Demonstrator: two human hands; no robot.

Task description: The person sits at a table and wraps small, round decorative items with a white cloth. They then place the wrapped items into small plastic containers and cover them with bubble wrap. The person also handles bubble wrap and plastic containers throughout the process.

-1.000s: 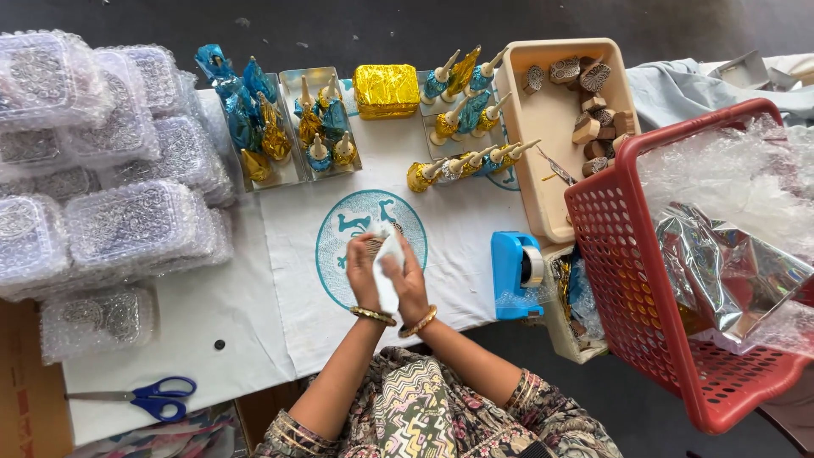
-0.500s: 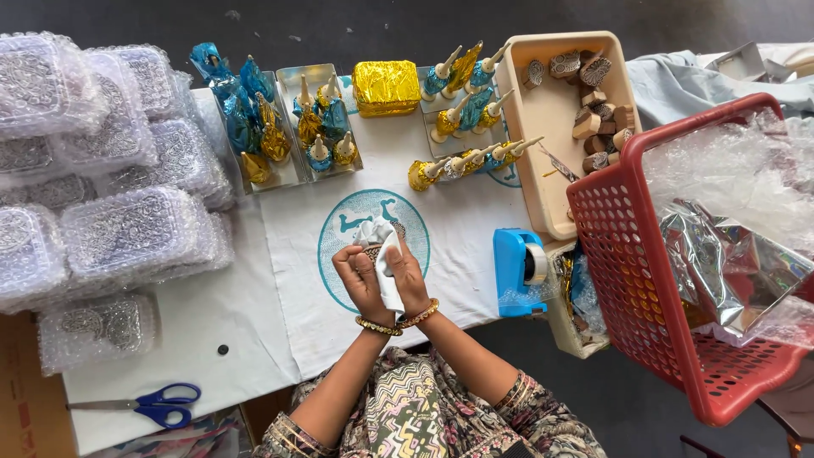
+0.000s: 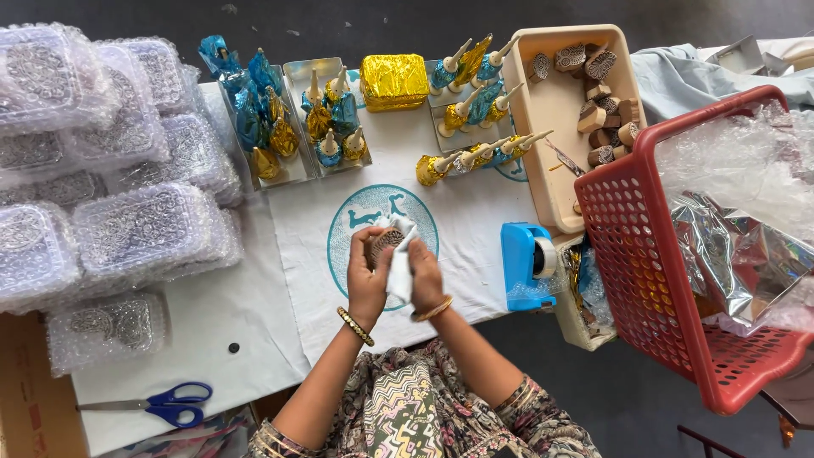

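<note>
Both hands met over the middle of the white cloth (image 3: 475,225), just above its round teal print (image 3: 356,225). The left hand (image 3: 366,276) was curled around a small carved wooden block (image 3: 383,243), fingers closed on its side so the patterned face showed at the top. The right hand (image 3: 424,273) was closed on a piece of white paper (image 3: 398,267), pressing it against the right side of the block. The paper stood up between the two palms and bunched over the far edge of the block. A gold bangle sat on each wrist.

To the right of the hands, near the cloth's edge, stood a blue tape dispenser (image 3: 526,265). Farther right was a red plastic basket (image 3: 644,254) filled with clear bubble wrap and silver foil. A beige tray (image 3: 551,127) at the far right held more carved wooden blocks. Along the far side lay trays of blue and gold foil-wrapped pieces (image 3: 292,127) and a gold foil box (image 3: 394,81). Stacks of bubble-wrapped packs (image 3: 110,170) filled the left side, and blue-handled scissors (image 3: 157,403) lay at the near left, well apart from the hands.
</note>
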